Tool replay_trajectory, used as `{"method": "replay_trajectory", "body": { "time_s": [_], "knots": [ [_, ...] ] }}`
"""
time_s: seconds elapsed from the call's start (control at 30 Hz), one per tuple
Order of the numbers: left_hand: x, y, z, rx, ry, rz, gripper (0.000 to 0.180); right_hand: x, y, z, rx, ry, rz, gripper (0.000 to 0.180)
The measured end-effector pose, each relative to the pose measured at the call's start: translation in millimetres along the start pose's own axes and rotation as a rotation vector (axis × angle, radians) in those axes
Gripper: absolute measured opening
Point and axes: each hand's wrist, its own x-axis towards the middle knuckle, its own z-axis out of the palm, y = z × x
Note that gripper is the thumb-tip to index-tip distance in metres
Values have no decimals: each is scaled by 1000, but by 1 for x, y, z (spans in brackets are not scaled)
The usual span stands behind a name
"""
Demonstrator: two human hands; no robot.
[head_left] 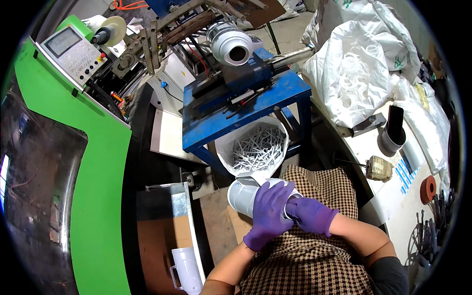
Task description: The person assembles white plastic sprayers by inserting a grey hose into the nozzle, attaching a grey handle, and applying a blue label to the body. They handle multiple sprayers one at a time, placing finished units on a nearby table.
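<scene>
Both hands wear purple gloves and hold a white plastic jug lying on its side over the person's checked lap: the left hand wraps over the jug's body with fingers curled down around it, while the right hand is closed at the jug's open rim, though what its fingertips pinch there is hidden. Just beyond the jug stands a white bag of small white plastic pieces beneath a blue metal stand, and another white jug sits by a metal tray at lower left.
</scene>
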Motion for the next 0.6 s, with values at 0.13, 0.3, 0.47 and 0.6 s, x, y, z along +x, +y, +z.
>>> {"method": "replay_trajectory", "body": {
  "time_s": [0.13, 0.3, 0.47, 0.6],
  "knots": [
    [-4, -12, 3, 76, -46, -10, 77, 7, -1, 13, -33, 181, -53, 34],
    [-14, -19, -69, 280, 358, -187, 76, 35, -16, -34, 239, 582, -696, 54],
    [-112, -75, -145, -453, 781, -972, 70, 138, 21, -142, -447, 881, -260, 66],
    [-166, -89, -100, -1551, 843, -1012, 63, 249, 65, -210, -624, 582, 295, 76]
  ]
}}
